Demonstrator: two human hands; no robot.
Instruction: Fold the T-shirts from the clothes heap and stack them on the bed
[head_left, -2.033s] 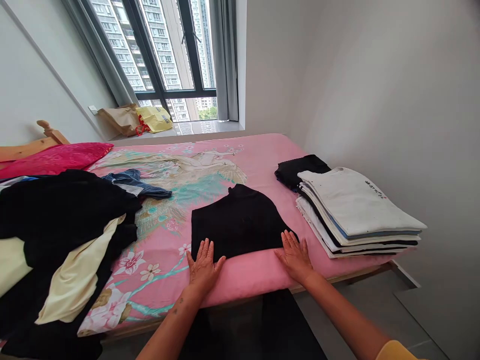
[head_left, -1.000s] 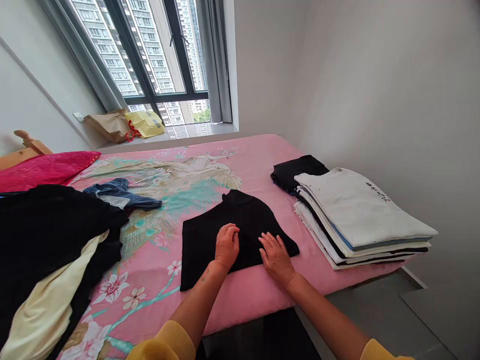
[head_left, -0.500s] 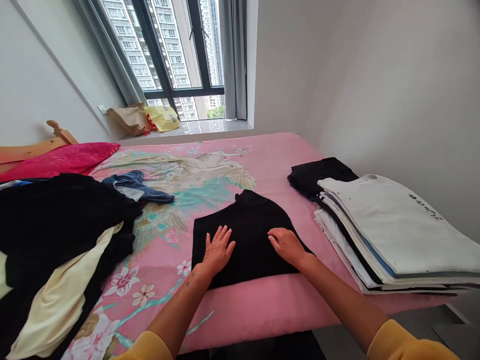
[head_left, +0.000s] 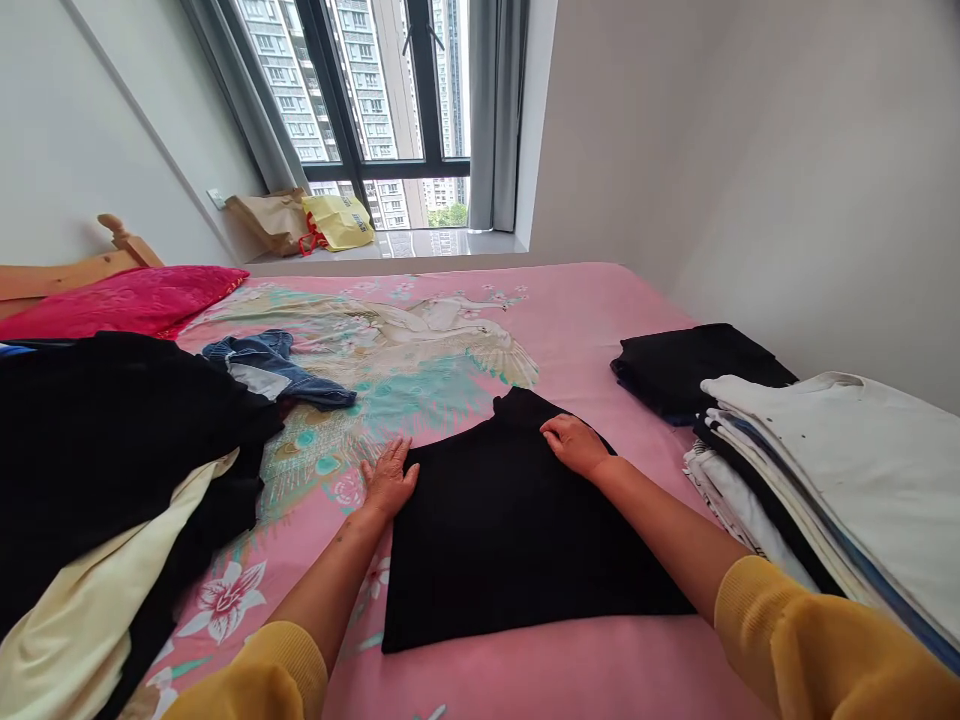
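A black folded top (head_left: pixel 517 540) lies flat on the pink bedspread (head_left: pixel 577 310) in front of me, its neck end pointing away. My left hand (head_left: pixel 390 480) rests at the top's upper left edge, fingers spread, mostly on the bedspread. On the upper right part of the top lies my right hand (head_left: pixel 579 446), palm down with its fingers slightly bent and no fabric visibly pinched.
At left are a heap of black clothes (head_left: pixel 127 440), a cream garment (head_left: pixel 97 610), blue jeans (head_left: pixel 300 380) and a red pillow (head_left: pixel 135 305). To the right stand folded black clothes (head_left: pixel 690 365) and a stack with a white shirt (head_left: pixel 862 450) on top. Bags (head_left: pixel 337 222) sit by the window.
My left hand has moved left, off the middle of the black top to its edge. My right hand has shifted towards the top's far right side. The view has moved closer.
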